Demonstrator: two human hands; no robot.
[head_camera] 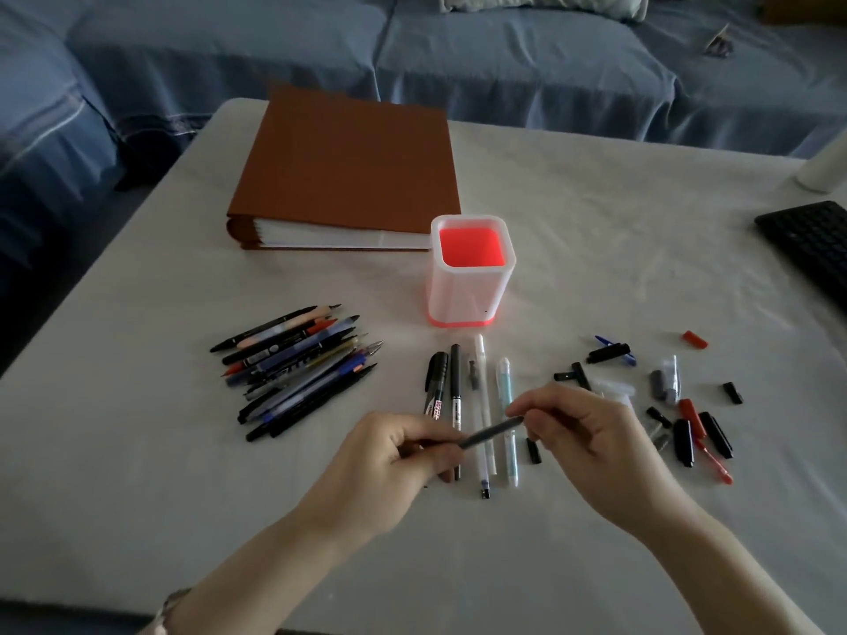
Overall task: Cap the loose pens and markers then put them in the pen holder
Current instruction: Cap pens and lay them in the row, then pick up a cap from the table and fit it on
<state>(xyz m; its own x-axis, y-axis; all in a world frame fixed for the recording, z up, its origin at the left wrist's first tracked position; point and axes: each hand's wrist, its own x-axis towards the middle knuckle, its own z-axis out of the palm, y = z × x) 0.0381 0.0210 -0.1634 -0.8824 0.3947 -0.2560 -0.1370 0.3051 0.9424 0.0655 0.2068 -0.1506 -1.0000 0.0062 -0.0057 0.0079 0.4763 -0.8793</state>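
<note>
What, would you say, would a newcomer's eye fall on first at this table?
The white pen holder with its bright red inside stands out mid-table, just in front of a brown binder. Nearest the camera, the left hand and right hand both pinch one grey pen above a row of pens. A heap of uncapped pens lies to the left, and loose caps are scattered to the right.

I log: brown binder [348, 162]; white pen holder [463, 291], red inside and base; white tabletop [618, 249]; blue sofa [504, 57]; grey pen [490, 432]; black, red, grey caps [683, 440].
</note>
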